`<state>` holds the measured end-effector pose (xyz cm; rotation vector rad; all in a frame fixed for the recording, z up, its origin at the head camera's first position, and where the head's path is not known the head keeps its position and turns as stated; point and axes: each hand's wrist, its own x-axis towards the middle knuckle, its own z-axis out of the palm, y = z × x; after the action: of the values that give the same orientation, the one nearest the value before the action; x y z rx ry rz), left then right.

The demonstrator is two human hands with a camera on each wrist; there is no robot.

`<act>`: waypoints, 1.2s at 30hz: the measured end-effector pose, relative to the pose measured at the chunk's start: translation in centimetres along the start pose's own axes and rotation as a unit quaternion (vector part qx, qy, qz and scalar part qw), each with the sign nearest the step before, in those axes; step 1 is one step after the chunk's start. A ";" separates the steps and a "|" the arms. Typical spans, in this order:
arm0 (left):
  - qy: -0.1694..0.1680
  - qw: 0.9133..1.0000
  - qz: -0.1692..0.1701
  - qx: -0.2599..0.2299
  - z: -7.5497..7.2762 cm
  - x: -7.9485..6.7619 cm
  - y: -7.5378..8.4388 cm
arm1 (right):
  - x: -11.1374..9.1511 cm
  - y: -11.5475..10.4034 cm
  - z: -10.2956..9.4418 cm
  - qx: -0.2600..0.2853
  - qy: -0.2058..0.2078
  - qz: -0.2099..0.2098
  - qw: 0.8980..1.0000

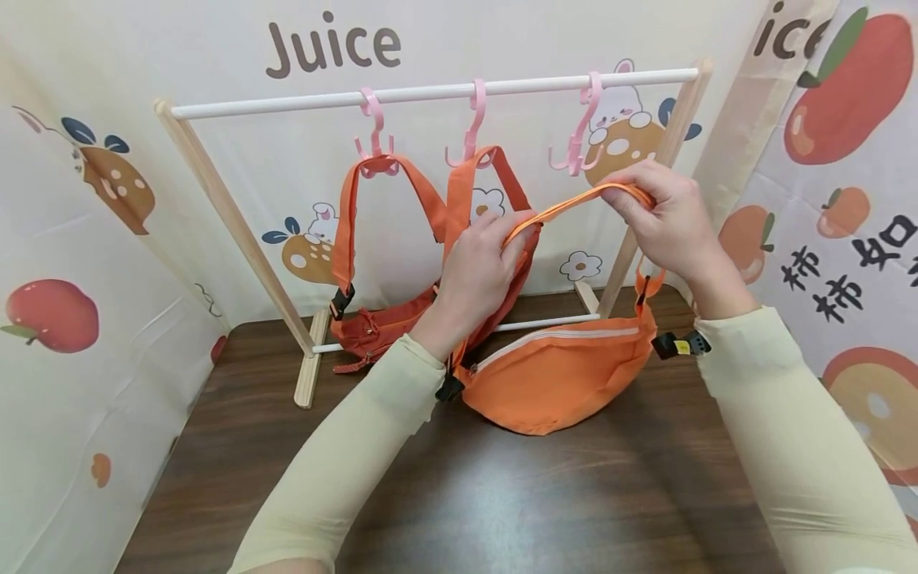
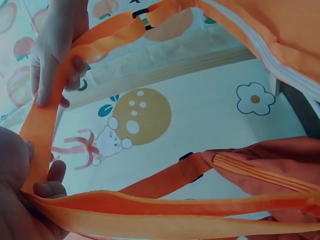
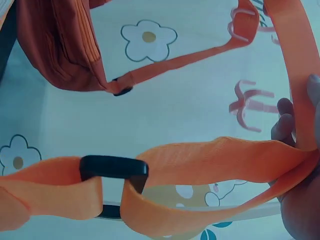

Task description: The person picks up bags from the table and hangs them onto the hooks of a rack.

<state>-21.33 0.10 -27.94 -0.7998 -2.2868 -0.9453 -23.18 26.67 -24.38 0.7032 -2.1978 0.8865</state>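
Both hands hold the strap [image 1: 574, 206] of an orange waist bag [image 1: 559, 375] with a pale zipper. My left hand [image 1: 476, 267] pinches the strap in front of the middle hook. Farther right and higher, my right hand [image 1: 670, 215] grips it below the right pink hook [image 1: 577, 131]. The strap runs taut between them, and the bag hangs below, low over the table. A black buckle [image 1: 681, 344] dangles at its right end. A rust-red bag [image 1: 380, 327] hangs from the left pink hook [image 1: 374, 119]; rust-red fabric also shows under the middle pink hook [image 1: 473, 119], partly hidden by my left hand.
The hooks sit on the white rail [image 1: 531, 86] of a wooden-legged rack [image 1: 229, 215]. Its foot [image 1: 310, 375] stands on a dark wooden table [image 1: 459, 494]. Printed sheets with fruit pictures surround the back and sides.
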 end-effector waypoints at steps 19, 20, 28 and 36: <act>0.008 1.000 -0.026 -0.001 0.2 5.2 0.9 | 4.8 1.3 -0.4 0.009 0.021 0.084 0.996; 0.006 1.000 -0.030 -0.001 0.2 5.4 0.9 | 5.0 1.4 -0.4 0.012 0.021 0.090 0.996; 0.001 0.998 -0.056 -0.017 0.8 6.8 0.7 | 6.0 2.8 0.2 0.025 0.018 0.124 0.992; 0.003 0.997 -0.070 -0.017 1.6 7.3 0.5 | 6.5 3.7 0.9 0.054 -0.011 0.176 0.983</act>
<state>-26.33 3.88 -23.87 -0.6570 -2.3523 -1.0497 -30.12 26.81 -21.56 0.3786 -2.3478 1.1861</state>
